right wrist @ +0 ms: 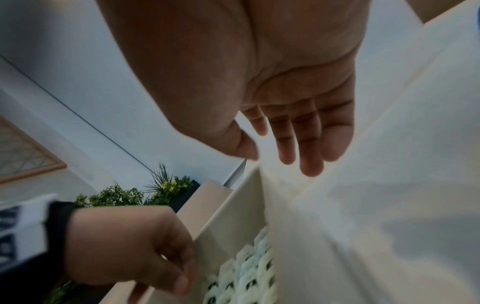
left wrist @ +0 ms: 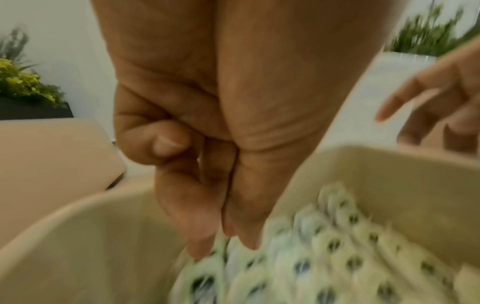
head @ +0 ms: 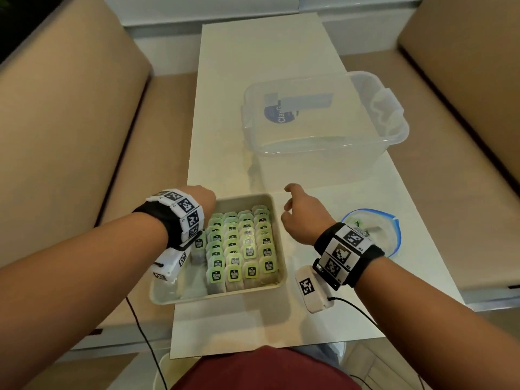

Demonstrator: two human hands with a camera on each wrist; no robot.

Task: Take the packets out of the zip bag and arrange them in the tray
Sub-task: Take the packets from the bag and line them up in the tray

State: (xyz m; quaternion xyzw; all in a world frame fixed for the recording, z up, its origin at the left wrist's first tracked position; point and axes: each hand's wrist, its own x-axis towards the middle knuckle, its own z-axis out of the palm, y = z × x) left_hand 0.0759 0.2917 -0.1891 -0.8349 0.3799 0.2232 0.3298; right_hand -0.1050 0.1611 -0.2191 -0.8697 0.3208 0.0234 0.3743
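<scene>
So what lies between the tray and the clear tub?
Bare white table only, in the head view, between tray and tub.

Little readable print on the table

The clear plastic container (head: 323, 114) at the table's (head: 253, 66) far right bears a dark blue round label on which only the letters "Clay" can be made out; the green tags of the packets (head: 242, 246) in the tray (head: 277, 218) at the near edge carry white lettering too small to read
</scene>
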